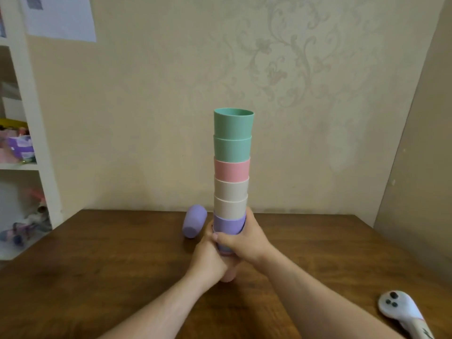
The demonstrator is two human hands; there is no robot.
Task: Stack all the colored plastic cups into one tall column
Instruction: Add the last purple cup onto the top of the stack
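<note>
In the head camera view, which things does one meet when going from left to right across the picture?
White shelf unit → purple plastic cup lying on its side → tall column of nested plastic cups, gripped by both hands → white handheld controller on the brown wooden table.

A dark wooden bench (97, 265) meets a beige wall (146, 118) with faint floral wallpaper. A white shelf unit (31, 118) holding toys stands left; paper sheets (61, 18) hang above.
</note>
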